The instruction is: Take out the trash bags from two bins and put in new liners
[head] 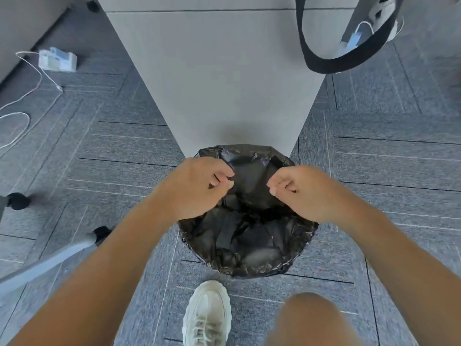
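Observation:
A round bin [252,272] stands on the carpet against the foot of a grey panel. A black trash bag [249,236] lines it, its edge folded over the rim, and its crumpled inside looks empty. Both my hands are over the opening. My left hand [197,186] is at the bin's upper left with fingers curled, pinching black film near the rim. My right hand [306,193] is at the upper right, fingers also curled and pinching the film. A raised fold of the bag runs between the two hands.
The grey panel [219,71] rises behind the bin. A chair's metal leg [50,263] and casters [17,201] sit at the left. A power strip [57,59] with a white cable lies at the far left. A black strap [349,61] hangs at the upper right. My shoe [207,313] is just in front of the bin.

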Available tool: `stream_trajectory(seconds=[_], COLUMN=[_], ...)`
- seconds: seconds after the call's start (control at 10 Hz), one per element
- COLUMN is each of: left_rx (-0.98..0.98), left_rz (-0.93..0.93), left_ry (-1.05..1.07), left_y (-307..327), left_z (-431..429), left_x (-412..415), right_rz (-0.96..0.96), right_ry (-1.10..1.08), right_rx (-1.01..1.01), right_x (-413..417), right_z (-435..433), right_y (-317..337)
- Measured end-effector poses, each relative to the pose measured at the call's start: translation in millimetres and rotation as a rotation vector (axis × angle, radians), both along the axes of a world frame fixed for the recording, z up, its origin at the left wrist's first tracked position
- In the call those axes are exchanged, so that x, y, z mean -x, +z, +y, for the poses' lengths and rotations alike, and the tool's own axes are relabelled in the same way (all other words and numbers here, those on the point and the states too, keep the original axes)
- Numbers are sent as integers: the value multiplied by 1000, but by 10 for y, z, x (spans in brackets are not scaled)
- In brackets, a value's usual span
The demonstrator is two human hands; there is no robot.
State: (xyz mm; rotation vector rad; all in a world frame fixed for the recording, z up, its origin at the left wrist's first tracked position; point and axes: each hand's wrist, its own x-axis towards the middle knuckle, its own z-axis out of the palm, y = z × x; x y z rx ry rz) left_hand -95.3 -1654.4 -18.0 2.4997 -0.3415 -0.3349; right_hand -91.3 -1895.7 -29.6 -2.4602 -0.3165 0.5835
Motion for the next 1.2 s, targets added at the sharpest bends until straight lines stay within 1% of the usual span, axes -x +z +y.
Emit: stream_trajectory(seconds=[0.1,0.2,0.3,0.4,0.5,0.6,0.7,0.8,0.9,1.0,1.1,1.2], left_rx=[8,-25,-30,-34,-72,-207,-151,16,-23,68,97,-29], left_rz=[-83,-178,-219,-265,-327,0,595,753,658,697,724,641], left_ry=[51,57,38,37,191,412,674,785,803,882,919,890], left_y=[-129,-243,-288,-283,-209,-39,-35,-137,-220,-254,-210,-12], left_z=[94,151,161,157,163,164,145,62,-26,-48,-12,38], left_x=[35,27,-24,-83,-61,17,89,186,206,186,158,150], right_rz=[50,59,81,108,40,-50,-21,268,328,385,526,474], right_ry=[14,23,33,64,57,22,-178,-385,-541,-685,-755,-745], right_rx=[11,38,62,150,141,260,520,407,221,117,52,100], right_x=[17,-10,-66,-91,-74,0,159,303,345,316,267,278], right_z=[8,24,37,58,84,108,144,145,125,91,51,-3], right_y=[-67,-145,-197,-193,-118,35,114,-27,-202,-242,-197,52])
